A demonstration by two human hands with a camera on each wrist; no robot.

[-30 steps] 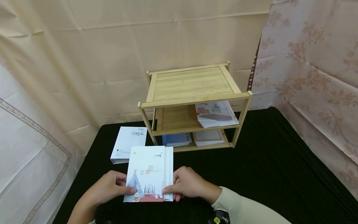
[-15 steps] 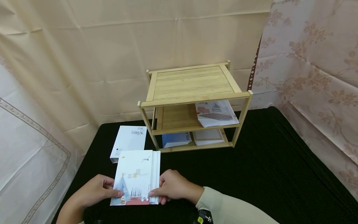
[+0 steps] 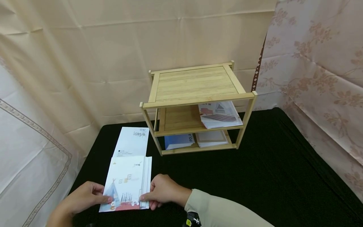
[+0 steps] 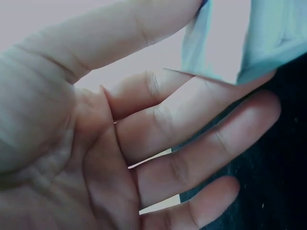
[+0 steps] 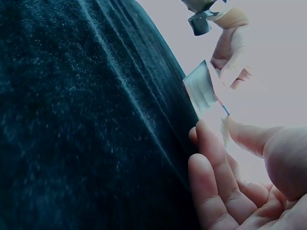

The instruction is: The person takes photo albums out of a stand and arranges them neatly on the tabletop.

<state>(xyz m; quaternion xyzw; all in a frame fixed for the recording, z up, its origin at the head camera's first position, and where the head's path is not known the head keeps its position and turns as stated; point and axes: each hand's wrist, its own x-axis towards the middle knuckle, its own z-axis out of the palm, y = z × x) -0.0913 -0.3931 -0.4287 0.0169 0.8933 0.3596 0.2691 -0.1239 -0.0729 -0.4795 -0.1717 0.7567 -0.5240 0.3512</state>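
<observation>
Booklets (image 3: 124,183) gripped low from both sides, out over near left part of black-covered worktop (image 3: 283,164), overlapping near end of white book (image 3: 129,142) in head view. Touching white book or just above it: can't tell. Tent drawing on top cover, layers stepped out along right edge.

Step in hand, judged from pose: handling several booklets as one bundle, probably carrying or squaring up. Left hand (image 3: 86,197) narrow, thumb over near left corner, fingers beneath, outer fingers loose in left wrist view. Right hand (image 3: 163,190) narrow too, pinching stepped edge, thumb on top.

Next move seems to call for even pressure from both sides, stepped layers pressed flush before any letting go; likely to slide apart otherwise. Also worth watching white book, easily nudged.

Beyond, wooden shelf unit (image 3: 195,83): magazine (image 3: 219,116) on middle shelf, blue book (image 3: 178,142) and pale book (image 3: 211,138) at bottom. All well apart from both hands.
</observation>
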